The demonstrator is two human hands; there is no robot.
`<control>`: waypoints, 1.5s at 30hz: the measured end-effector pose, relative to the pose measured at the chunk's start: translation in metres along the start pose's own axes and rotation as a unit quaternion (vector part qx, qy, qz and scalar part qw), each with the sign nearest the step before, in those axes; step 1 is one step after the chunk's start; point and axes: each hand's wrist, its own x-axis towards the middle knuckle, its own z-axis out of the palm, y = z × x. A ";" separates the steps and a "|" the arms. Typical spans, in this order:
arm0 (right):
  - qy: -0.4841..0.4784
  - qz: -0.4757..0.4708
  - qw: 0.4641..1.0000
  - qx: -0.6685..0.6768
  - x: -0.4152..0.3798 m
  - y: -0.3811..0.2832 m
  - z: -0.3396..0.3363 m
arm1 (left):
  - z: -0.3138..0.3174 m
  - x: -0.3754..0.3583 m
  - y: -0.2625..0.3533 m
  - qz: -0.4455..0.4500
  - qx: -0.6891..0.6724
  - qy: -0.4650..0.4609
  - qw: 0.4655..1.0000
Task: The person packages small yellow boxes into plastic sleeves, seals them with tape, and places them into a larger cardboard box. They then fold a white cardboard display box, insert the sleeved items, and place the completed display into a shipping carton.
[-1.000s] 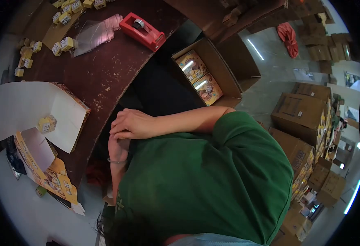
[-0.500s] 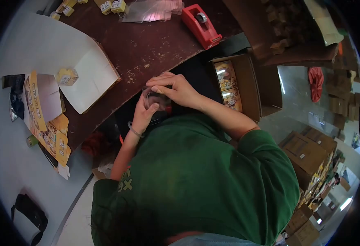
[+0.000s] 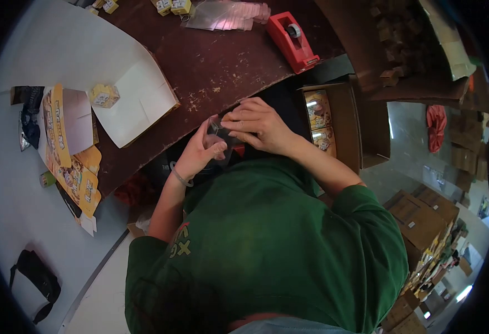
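Observation:
A small clear plastic box (image 3: 218,139) is held close to my body, just off the table's front edge. My left hand (image 3: 199,151) grips it from the side, with the thumb pressed on its near face. My right hand (image 3: 260,127) is at the upper end of the box, its fingers bent over the top edge; whether they pinch a flap there is hard to make out. A dark red table (image 3: 211,72) with scuffed paint lies beyond both hands.
A red tape dispenser (image 3: 293,43) and flat clear plastic sleeves (image 3: 222,15) lie on the table. At left, an open white-lined carton (image 3: 138,106) holds a small yellow-and-white box (image 3: 104,96). An open cardboard box (image 3: 345,122) with printed packs stands at right.
My right hand has shifted right and its fingers have lifted off their flat cover over the clear box. My left hand still holds the box, now more upright. The whole view has shifted slightly.

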 end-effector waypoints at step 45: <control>0.261 0.361 0.808 -0.386 0.058 0.383 -0.403 | -0.006 0.080 0.040 0.002 -0.430 -0.051 0.901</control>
